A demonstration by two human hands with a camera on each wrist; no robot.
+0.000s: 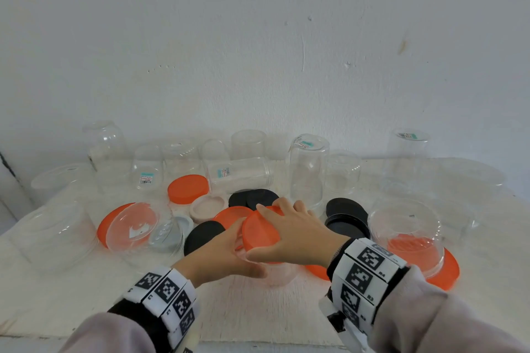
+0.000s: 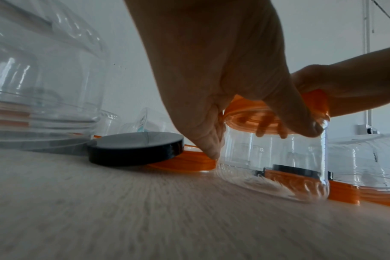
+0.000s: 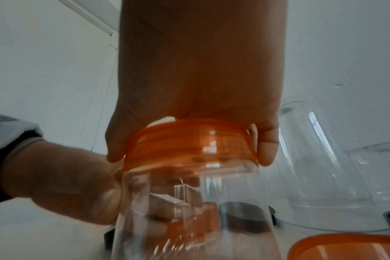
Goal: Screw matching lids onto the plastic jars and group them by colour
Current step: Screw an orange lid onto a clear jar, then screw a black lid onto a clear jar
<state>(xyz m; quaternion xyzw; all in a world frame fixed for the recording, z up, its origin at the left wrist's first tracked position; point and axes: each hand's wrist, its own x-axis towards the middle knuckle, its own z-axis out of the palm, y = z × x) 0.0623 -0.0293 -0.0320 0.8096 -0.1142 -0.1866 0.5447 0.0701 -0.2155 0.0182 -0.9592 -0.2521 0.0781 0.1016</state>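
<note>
A small clear plastic jar (image 1: 279, 274) stands on the white table near the front, slightly tilted. My left hand (image 1: 229, 249) grips its side, thumb toward me and fingers round the back. An orange lid (image 1: 259, 231) sits on the jar's mouth. My right hand (image 1: 289, 226) covers the lid from above, fingers curled over its rim. The left wrist view shows the jar (image 2: 272, 167) with the orange lid (image 2: 278, 112) seated on its neck. In the right wrist view my right hand (image 3: 189, 88) clasps the lid (image 3: 189, 144) above the blurred jar (image 3: 189, 219).
Several clear jars stand upside down along the back wall, one (image 1: 241, 175) lying on its side. Loose black lids (image 1: 347, 215), orange lids (image 1: 187, 188) and a pale pink lid (image 1: 208, 208) lie mid-table. A wide jar (image 1: 407, 238) sits on an orange lid at right.
</note>
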